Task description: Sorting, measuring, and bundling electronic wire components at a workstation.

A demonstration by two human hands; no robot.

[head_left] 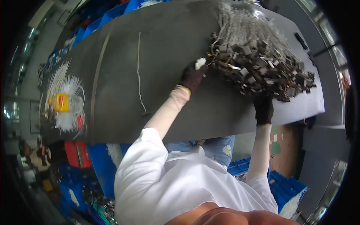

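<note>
My left hand (192, 78), in a dark glove, is at the middle of the grey table (165, 48). Its fingers are closed round a small white wad (200, 63) that looks like crumpled cloth or tissue. My right hand (264, 109), also dark-gloved, reaches to the near edge of a big heap of cables with dark, block-like ends (258, 69); its fingers are hidden against the heap. Pale cable lengths (247, 24) fan out behind those ends. A single light cable (139, 71) lies stretched out left of my left hand, its dark end toward me.
Bundles of white cable ties (67, 120) and a bottle with a yellow label (62, 102) lie at the table's left end. Blue bins (108, 18) line the far edge. Below the table stand a red box (77, 153) and blue crates (287, 187).
</note>
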